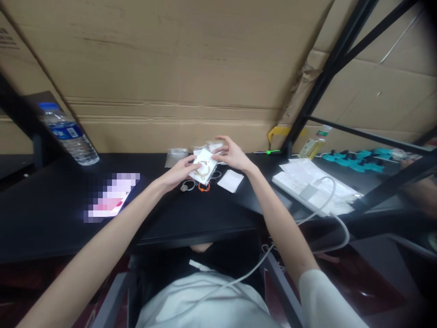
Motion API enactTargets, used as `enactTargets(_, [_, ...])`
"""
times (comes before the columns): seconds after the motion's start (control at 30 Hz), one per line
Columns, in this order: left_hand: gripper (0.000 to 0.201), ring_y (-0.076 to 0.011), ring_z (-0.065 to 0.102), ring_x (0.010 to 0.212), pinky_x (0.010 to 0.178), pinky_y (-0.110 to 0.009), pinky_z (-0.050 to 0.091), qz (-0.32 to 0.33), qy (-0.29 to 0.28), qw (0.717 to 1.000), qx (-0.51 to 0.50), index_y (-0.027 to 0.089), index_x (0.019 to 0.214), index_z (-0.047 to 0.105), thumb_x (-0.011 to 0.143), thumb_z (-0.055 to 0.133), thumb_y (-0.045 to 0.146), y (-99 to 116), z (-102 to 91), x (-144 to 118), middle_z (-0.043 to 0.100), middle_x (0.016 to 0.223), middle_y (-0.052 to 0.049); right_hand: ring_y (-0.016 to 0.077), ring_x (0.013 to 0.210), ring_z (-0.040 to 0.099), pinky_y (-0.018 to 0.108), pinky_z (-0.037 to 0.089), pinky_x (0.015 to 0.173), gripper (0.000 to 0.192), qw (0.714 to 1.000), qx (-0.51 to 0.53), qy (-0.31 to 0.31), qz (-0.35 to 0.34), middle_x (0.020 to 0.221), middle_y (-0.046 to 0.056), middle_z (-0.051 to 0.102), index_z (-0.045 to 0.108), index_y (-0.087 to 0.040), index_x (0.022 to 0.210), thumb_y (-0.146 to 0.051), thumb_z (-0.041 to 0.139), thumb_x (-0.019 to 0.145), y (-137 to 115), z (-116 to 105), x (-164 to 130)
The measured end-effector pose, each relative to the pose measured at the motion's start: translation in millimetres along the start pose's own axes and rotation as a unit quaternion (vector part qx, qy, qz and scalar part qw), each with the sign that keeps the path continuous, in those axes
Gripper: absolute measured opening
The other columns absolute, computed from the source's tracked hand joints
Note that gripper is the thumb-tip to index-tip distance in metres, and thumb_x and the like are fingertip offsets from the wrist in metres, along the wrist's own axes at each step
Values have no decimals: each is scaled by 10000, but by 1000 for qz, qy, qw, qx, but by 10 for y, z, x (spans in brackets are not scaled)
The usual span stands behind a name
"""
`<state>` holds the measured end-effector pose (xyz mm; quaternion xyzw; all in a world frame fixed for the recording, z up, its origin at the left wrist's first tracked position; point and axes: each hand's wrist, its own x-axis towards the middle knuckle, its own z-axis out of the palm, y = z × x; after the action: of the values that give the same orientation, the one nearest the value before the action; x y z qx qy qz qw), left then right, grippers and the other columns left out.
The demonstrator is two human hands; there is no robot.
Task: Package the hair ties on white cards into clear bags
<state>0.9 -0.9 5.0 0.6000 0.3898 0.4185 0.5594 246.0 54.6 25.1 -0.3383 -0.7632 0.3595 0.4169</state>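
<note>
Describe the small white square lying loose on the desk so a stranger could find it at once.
Start at the black desk and go to its middle, where the left hand and right hand hold a white packet. Just right of that packet, under the right wrist, lies the white square. Unlike the held packet, it lies flat, plain and untouched.

Black table (pixel 51 214) bearing a water bottle (pixel 70 134), small rings (pixel 194 185) and a white square packet (pixel 230 180). At right: a white power strip (pixel 300 189) and papers (pixel 307 171).
</note>
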Motion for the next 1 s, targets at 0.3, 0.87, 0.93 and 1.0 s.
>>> enactTargets(0.3, [498, -183, 725, 812, 641, -244, 545, 33, 48, 998, 40, 155, 1227, 630, 908, 766, 513, -70, 16, 38, 765, 1073, -117, 217, 920, 700, 350, 640, 693, 416, 998, 56, -28, 7, 1019, 47, 710, 568, -255, 1060, -478, 809, 806, -80, 216, 14])
enactTargets(0.87, [312, -191, 715, 913, 741, -266, 546, 101, 133, 983, 79, 190, 1092, 649, 958, 661, 471, -101, 43, 95, 750, 1065, -78, 161, 881, 627, 267, 593, 622, 224, 996, 86, 23, 12, 1190, 39, 650, 614, -250, 947, -411, 729, 843, -129, 359, 1])
enactTargets(0.93, [327, -201, 712, 908, 748, -278, 544, 124, 146, 978, 85, 190, 1080, 662, 948, 672, 490, -83, 38, 86, 756, 1041, -76, 171, 902, 632, 283, 601, 646, 200, 995, 97, 8, 9, 1145, 34, 654, 642, -252, 944, -412, 725, 858, -126, 376, -1])
enactTargets(1.0, [333, -197, 708, 854, 717, -280, 538, 146, 155, 973, 83, 191, 1086, 665, 926, 704, 481, -61, 34, 67, 762, 995, -72, 186, 942, 641, 308, 616, 683, 202, 995, 103, -6, 4, 1126, 35, 662, 655, -257, 959, -427, 723, 875, -123, 392, -2])
